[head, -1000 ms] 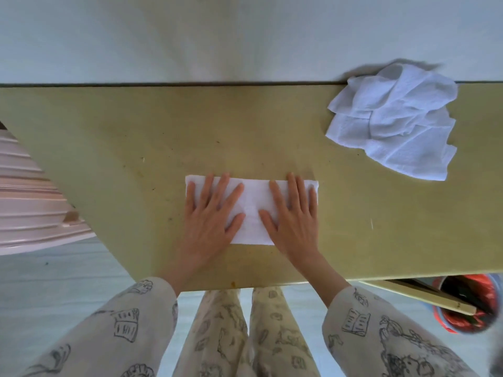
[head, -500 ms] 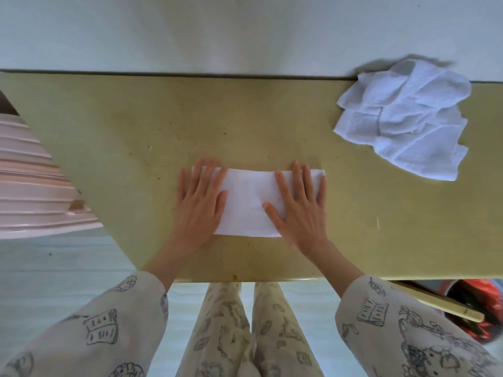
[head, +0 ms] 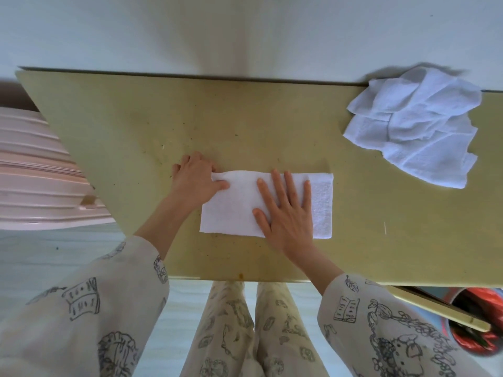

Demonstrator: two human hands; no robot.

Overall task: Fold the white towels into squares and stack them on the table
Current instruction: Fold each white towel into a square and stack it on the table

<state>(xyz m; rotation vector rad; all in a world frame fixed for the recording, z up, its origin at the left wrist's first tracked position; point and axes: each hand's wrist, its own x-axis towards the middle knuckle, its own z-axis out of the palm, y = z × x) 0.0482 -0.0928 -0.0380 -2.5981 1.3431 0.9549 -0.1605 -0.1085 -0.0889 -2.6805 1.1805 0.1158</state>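
Observation:
A white towel (head: 236,210), folded into a long rectangle, lies flat on the yellow-green table (head: 136,126) near its front edge. My left hand (head: 194,179) is at the towel's left end, its fingers curled under the far left corner and its thumb on top, pinching that edge. Fingers straight and spread, my right hand (head: 288,213) presses flat on the towel's middle-right part. A heap of crumpled white towels (head: 416,129) sits at the table's back right, apart from both hands.
A pale wall runs along the table's far edge. A pink ribbed object (head: 35,175) stands left of the table. At the lower right, below the table edge, a container (head: 479,322) holds something red.
My left hand slid from lying flat on the towel to its left end and took hold of that edge. The right hand stayed pressed flat on the towel.

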